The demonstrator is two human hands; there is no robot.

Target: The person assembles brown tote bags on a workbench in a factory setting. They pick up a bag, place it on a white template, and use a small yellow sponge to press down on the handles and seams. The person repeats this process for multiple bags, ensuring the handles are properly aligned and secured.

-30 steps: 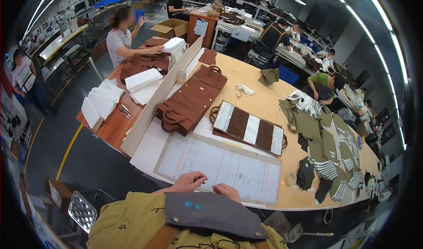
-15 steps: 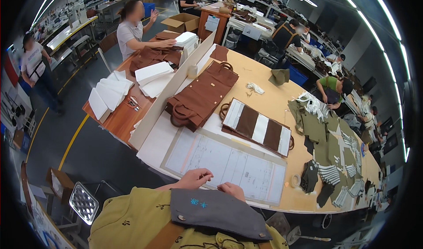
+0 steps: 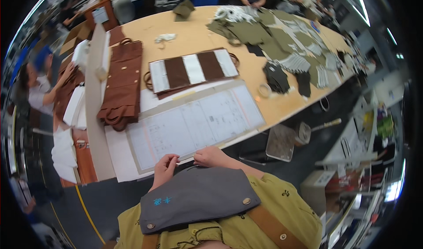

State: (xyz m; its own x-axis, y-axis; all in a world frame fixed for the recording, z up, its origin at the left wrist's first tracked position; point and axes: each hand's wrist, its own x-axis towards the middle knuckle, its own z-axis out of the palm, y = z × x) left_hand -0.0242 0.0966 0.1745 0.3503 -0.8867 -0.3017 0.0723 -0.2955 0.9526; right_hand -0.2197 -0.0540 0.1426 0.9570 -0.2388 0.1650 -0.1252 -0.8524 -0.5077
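Both hands showed in the head view, low at the table's near edge: the left hand (image 3: 165, 169) and the right hand (image 3: 213, 157) stood a little apart, fingers curled, with nothing visible in either, though whether something thin was pinched in the fingertips could not be told. Nearest to them was a marked sheet (image 3: 198, 121), lying flat on the near part of the table (image 3: 194, 22), just beyond the fingers; whether the left one touched its border was unclear. Judging by its flatness and straight edges, it would likely handle as light and fairly stiff, perhaps a bit slippery if the surface was plastic, and liable to crease at the corners; the grey border along the near side, gripped at two well-separated places, looked the best hold. It was a long, pale bluish-white rectangle, framed in grey, ruled with fine dark lines and crossed by a reddish line toward each end. Just past its far edge lay a dark brown panel (image 3: 178, 72) with white bands and looped handles; near its left end, a reddish-brown bag (image 3: 121, 79) lay flat, and a tape roll (image 3: 265, 90) sat to the right.
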